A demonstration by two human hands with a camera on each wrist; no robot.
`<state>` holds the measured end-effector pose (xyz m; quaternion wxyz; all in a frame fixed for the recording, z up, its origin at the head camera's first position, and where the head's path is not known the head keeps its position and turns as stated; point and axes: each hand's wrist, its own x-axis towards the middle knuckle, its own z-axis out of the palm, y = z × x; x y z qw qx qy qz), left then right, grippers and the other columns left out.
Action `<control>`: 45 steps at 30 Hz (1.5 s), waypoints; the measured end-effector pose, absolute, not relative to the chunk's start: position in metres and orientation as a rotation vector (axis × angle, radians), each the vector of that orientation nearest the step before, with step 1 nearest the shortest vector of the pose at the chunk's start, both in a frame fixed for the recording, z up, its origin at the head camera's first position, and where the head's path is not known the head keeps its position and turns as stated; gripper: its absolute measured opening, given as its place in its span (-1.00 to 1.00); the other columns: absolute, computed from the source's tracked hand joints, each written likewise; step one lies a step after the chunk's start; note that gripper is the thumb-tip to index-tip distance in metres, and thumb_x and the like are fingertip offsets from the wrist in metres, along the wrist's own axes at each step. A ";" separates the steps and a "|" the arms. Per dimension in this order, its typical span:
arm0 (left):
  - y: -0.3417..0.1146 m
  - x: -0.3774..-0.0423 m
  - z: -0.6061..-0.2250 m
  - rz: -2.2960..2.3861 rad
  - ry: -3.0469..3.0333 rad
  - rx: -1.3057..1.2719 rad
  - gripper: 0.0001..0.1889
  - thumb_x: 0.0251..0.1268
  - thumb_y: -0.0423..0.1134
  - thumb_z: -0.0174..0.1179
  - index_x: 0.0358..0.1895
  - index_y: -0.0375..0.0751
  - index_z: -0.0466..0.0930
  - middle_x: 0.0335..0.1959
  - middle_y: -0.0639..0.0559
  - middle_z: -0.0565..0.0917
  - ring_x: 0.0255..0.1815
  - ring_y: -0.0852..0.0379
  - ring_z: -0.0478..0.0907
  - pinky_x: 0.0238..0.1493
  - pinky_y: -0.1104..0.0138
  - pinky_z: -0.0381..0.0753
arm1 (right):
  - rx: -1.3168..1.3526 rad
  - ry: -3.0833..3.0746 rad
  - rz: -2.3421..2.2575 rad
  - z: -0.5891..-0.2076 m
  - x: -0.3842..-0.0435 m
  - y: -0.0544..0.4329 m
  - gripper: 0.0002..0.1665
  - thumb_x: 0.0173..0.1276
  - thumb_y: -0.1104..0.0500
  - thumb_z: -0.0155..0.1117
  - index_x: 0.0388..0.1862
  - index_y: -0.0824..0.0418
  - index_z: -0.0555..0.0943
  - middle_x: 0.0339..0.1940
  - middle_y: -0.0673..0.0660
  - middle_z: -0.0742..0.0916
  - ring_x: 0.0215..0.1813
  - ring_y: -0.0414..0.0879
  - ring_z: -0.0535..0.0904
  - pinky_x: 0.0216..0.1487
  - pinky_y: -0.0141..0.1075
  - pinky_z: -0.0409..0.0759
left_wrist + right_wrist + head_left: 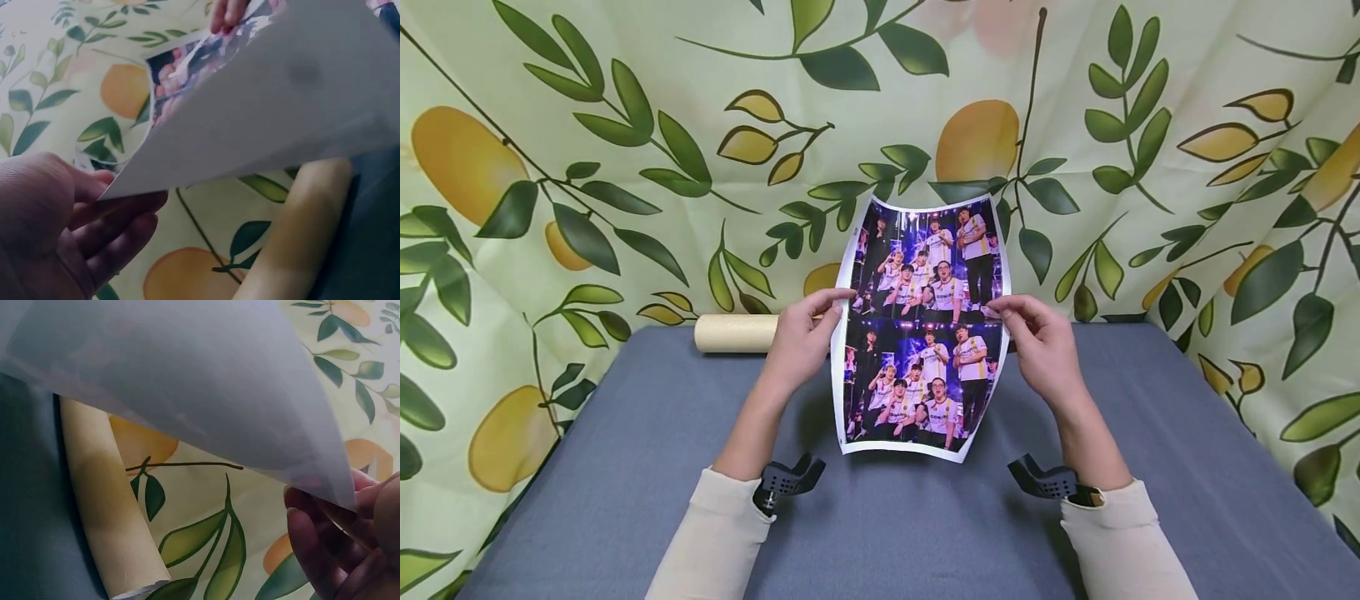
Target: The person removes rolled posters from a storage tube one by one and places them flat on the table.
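Photo sheet (922, 325) in both hands: we have it raised in front of us, printed face toward us, and it appears clear of the table (925, 533). It carries two near-identical group pictures, one above the other, within a white border. Our left hand (801, 337) pinches the left edge between thumb and forefinger, and our right hand (1043, 342) pinches the right edge in the same way, almost level with it. So each grip is closed on the paper, both roughly halfway up the sides, while the other fingers bend loosely beyond the edge.

We judge the sheet to be very light and thin, flexible but springy: it bows between our hands, and its top and bottom edges curve rather than lie straight. The face looks glossy, so we would expect it to be a little slippery and quick to take fingerprints. Creasing is probably the main weakness; pushing the edges together would likely deepen the bend, and a hard pinch could dent the paper. The best places to hold it seem to be the white side borders, at matching heights, with flat fingertips and a gentle, even pull.

Beyond the sheet, a pale cylinder (730, 333) lies across the table near the leaf-patterned cloth (865, 108), its middle hidden from our head view. Both wrist views show the sheet's plain white back slanting above it.
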<state>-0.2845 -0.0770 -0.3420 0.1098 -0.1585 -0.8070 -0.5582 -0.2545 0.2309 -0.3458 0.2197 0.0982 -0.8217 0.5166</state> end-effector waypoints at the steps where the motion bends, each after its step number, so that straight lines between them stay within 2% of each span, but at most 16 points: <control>1: -0.079 -0.285 -0.341 -1.677 -2.383 -0.465 -0.70 0.55 -0.32 0.03 0.19 -0.20 0.66 0.02 -0.24 0.75 -0.19 -0.03 0.77 -0.27 0.37 0.72 | 0.291 -2.266 1.436 -0.346 -0.255 0.232 -0.68 0.60 0.19 0.05 0.06 0.33 0.68 -0.05 0.34 0.75 -0.32 -0.41 0.66 -0.36 -0.47 0.68; 7: -0.087 -0.286 -0.337 -1.894 -2.403 -0.446 -0.60 0.37 -0.36 0.26 0.27 -0.24 0.61 0.05 -0.32 0.74 -0.29 0.16 0.78 -0.30 0.38 0.75 | 0.357 -2.308 1.490 -0.346 -0.255 0.241 -0.56 0.54 0.16 0.18 0.32 0.27 0.58 0.11 0.41 0.71 -0.25 -0.45 0.71 -0.27 -0.47 0.72; 12: -0.090 -0.287 -0.336 -1.870 -2.476 -0.410 -0.48 0.19 -0.33 0.43 0.27 -0.14 0.63 0.18 -0.17 0.71 -0.06 0.09 0.77 -0.18 0.40 0.75 | 0.494 -2.411 1.570 -0.345 -0.255 0.250 -0.26 0.38 0.29 0.36 0.52 0.10 0.39 0.41 0.35 0.52 -0.10 -0.44 0.73 -0.15 -0.41 0.74; 15: -0.094 -0.289 -0.337 -1.891 -2.483 -0.385 -0.49 0.18 -0.31 0.45 0.25 -0.13 0.64 0.15 -0.17 0.73 -0.04 0.09 0.77 -0.14 0.41 0.74 | 0.512 -2.424 1.658 -0.344 -0.254 0.254 -0.16 0.33 0.32 0.40 0.56 0.08 0.34 0.46 0.38 0.49 -0.01 -0.41 0.73 -0.07 -0.38 0.74; 19: -0.098 -0.290 -0.337 -1.984 -2.432 -0.383 -0.53 0.22 -0.35 0.41 0.23 -0.19 0.64 0.04 -0.26 0.76 -0.18 0.18 0.78 -0.14 0.38 0.75 | 0.458 -2.380 1.785 -0.343 -0.255 0.258 -0.17 0.27 0.35 0.45 0.52 0.16 0.39 0.29 0.26 0.67 0.01 -0.32 0.76 -0.03 -0.35 0.73; 22: -0.100 -0.290 -0.338 -2.017 -2.399 -0.426 -0.55 0.25 -0.38 0.37 0.23 -0.23 0.63 0.01 -0.29 0.76 -0.23 0.21 0.77 -0.13 0.37 0.75 | 0.433 -2.335 1.893 -0.343 -0.255 0.260 -0.16 0.24 0.37 0.47 0.50 0.22 0.41 0.11 0.02 0.79 -0.01 -0.26 0.78 -0.05 -0.34 0.74; 26: -0.102 -0.292 -0.341 -2.012 -2.411 -0.590 -0.53 0.32 -0.43 0.28 0.30 -0.25 0.58 0.05 -0.36 0.72 -0.24 0.22 0.74 -0.16 0.37 0.74 | 0.449 -2.287 1.999 -0.343 -0.255 0.260 -0.17 0.23 0.39 0.46 0.49 0.27 0.39 -0.01 -0.15 0.82 -0.03 -0.22 0.79 -0.06 -0.32 0.75; 29: -0.102 -0.293 -0.342 -1.974 -2.451 -0.708 -0.51 0.36 -0.45 0.22 0.36 -0.24 0.53 0.07 -0.39 0.70 -0.25 0.24 0.72 -0.21 0.38 0.73 | 0.470 -2.289 2.003 -0.344 -0.256 0.261 -0.18 0.25 0.39 0.44 0.49 0.28 0.40 -0.03 -0.16 0.82 -0.04 -0.20 0.80 -0.07 -0.32 0.75; 31: -0.099 -0.292 -0.342 -1.959 -2.477 -0.716 -0.49 0.34 -0.42 0.25 0.36 -0.23 0.52 0.05 -0.39 0.72 -0.26 0.22 0.73 -0.22 0.36 0.74 | 0.482 -2.294 2.000 -0.345 -0.256 0.262 -0.20 0.26 0.39 0.43 0.48 0.28 0.40 -0.05 -0.16 0.83 -0.05 -0.19 0.80 -0.07 -0.32 0.75; 36: -0.093 -0.293 -0.344 -1.958 -2.530 -0.571 -0.42 0.18 -0.32 0.44 0.32 -0.18 0.58 -0.08 -0.30 0.79 -0.32 0.19 0.76 -0.23 0.34 0.75 | 0.481 -2.329 1.958 -0.344 -0.256 0.263 -0.25 0.27 0.39 0.43 0.45 0.31 0.43 -0.13 -0.16 0.84 -0.10 -0.17 0.82 -0.10 -0.33 0.76; 45: -0.097 -0.297 -0.352 -2.077 -2.516 -0.442 -0.46 0.19 -0.35 0.44 0.29 -0.17 0.61 -0.09 -0.33 0.78 -0.27 0.06 0.82 -0.16 0.25 0.78 | 0.404 -2.382 1.974 -0.354 -0.261 0.261 -0.25 0.28 0.36 0.43 0.45 0.34 0.42 -0.25 -0.17 0.85 -0.13 -0.20 0.81 -0.05 -0.39 0.73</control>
